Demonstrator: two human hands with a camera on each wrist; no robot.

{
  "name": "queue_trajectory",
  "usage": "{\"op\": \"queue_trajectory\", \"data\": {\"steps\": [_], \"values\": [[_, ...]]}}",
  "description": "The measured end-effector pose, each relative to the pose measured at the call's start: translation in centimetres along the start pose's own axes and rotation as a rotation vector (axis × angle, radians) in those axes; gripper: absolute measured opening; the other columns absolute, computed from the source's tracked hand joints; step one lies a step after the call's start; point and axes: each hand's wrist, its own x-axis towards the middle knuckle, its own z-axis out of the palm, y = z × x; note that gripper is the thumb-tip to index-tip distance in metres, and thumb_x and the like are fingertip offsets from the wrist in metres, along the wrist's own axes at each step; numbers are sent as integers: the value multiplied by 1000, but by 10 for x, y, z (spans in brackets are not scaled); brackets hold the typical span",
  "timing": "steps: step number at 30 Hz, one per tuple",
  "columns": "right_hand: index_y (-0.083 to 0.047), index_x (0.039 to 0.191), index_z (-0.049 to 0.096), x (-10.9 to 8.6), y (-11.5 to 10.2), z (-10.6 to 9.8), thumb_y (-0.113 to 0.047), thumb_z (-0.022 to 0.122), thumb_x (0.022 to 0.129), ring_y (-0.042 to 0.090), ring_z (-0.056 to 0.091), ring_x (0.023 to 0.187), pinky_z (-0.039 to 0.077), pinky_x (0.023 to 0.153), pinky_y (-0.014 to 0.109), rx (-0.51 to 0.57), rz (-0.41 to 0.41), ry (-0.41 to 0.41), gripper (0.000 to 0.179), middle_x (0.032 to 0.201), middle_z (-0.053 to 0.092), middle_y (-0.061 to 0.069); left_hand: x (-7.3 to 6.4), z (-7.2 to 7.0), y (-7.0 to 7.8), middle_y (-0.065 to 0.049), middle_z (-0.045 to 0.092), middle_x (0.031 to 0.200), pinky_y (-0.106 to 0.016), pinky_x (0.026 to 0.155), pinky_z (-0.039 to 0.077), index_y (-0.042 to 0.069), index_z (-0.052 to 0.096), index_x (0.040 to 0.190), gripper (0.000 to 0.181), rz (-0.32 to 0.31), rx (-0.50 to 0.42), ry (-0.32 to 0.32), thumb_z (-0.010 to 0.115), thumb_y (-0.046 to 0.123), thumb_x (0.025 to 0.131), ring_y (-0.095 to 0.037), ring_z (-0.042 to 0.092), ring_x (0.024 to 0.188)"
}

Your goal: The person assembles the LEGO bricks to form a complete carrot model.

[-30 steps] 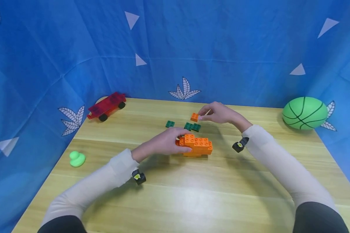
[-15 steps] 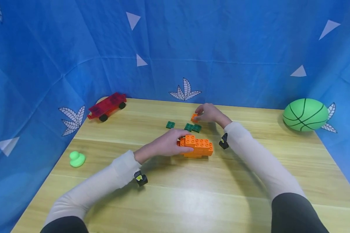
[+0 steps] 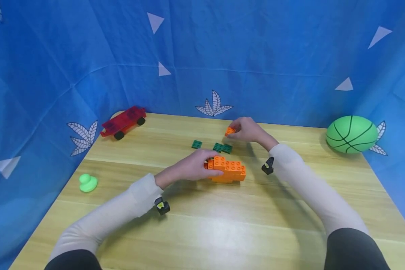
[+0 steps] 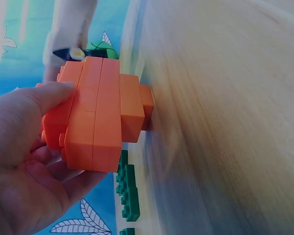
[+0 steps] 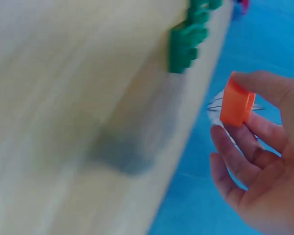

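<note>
Smooth orange plastic forms the studded brick assembly (image 3: 232, 171) in the left hand (image 3: 195, 165) and the small brick (image 5: 233, 102) in the right hand (image 3: 249, 130). Below them, the worktop (image 3: 202, 225) shows glossy wood grain; beyond, the backdrop (image 3: 256, 41) is creased, matt cloth.

Orange build (image 3: 227, 171) partly hidden, right wrist view's green bricks (image 5: 186, 41) blurry

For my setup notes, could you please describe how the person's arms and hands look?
The left hand and right hand are bare. Off-white sleeves end near the wrists, with dark fabric further up. Each cuff carries a small black device; the left one shows a yellow mark.
</note>
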Motion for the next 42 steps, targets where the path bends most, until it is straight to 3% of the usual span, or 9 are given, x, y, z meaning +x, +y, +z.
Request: {"op": "queue_trajectory", "data": {"steps": [8, 18, 26, 42], "values": [[-9, 118, 76, -57, -31, -25, -28, 81, 89, 23, 69, 99, 60, 82, 42, 78, -191, 9, 35, 114, 75, 9, 0, 0, -1, 5, 67, 94, -27, 73, 53, 16, 66, 118, 31, 14, -15, -4, 74, 36, 95, -14, 60, 81], [-16, 111, 80, -108, -55, -22, -29, 85, 85, 17, 68, 91, 61, 79, 41, 100, -315, -7, 30, 98, 73, -5, 1, 1, -2, 3, 66, 88, -24, 65, 52, 15, 66, 111, 25, 33, -28, -9, 74, 33, 96, -12, 58, 73], [-16, 111, 80, -116, -60, -11, -28, 85, 85, 22, 68, 90, 60, 77, 40, 103, -336, -4, 29, 93, 70, -8, 0, -1, 0, 2, 68, 90, -25, 65, 55, 15, 68, 111, 24, 26, -51, 2, 76, 31, 94, -14, 60, 73], [-14, 112, 80, -113, -66, -3, -27, 84, 86, 16, 64, 88, 59, 75, 35, 65, -334, 4, 29, 93, 68, -6, 0, -1, 0, 2, 68, 96, -25, 69, 56, 15, 68, 118, 29, 4, -55, -7, 76, 31, 95, -16, 62, 80]]}}
